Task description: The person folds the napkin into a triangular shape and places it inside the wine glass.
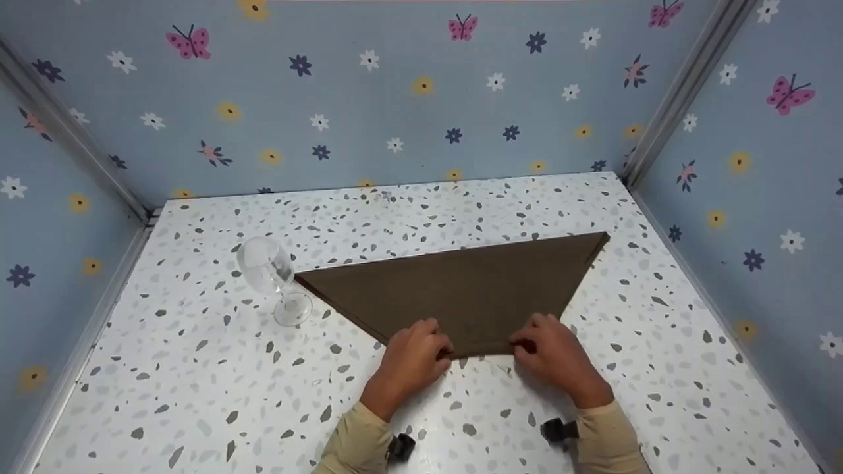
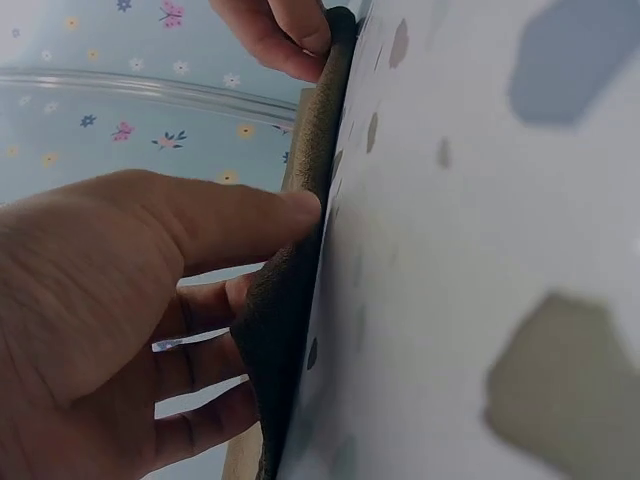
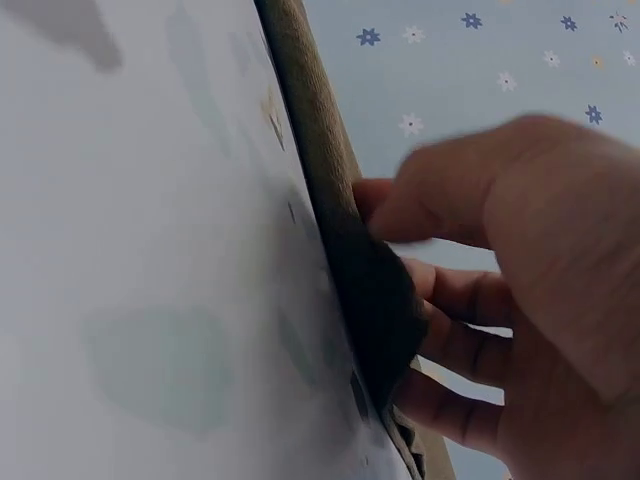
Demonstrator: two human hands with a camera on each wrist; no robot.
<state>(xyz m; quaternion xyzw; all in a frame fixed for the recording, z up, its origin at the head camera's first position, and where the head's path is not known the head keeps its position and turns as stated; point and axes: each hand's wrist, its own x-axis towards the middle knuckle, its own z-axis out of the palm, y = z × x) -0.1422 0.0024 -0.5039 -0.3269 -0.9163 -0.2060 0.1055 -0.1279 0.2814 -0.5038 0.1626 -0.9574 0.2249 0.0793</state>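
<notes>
A brown cloth (image 1: 454, 289) lies on the speckled table, folded into a trapezoid with its long edge at the back and a short folded edge nearest me. My left hand (image 1: 411, 359) pinches the left end of that near edge. In the left wrist view its thumb (image 2: 250, 220) lies on the rounded fold, with the other fingers around the cloth's raised corner. At the right end of the same edge, my right hand (image 1: 553, 355) pinches the fold between thumb and fingers. Dark cloth (image 3: 375, 300) bulges up by those fingers in the right wrist view.
A clear wine glass (image 1: 267, 266) stands on the table (image 1: 197, 368), close to the cloth's left corner. Blue walls (image 1: 395, 99) with flowers and butterflies enclose the back and both sides. Dark wrist mounts (image 1: 560, 431) show under the beige sleeves (image 1: 609, 438).
</notes>
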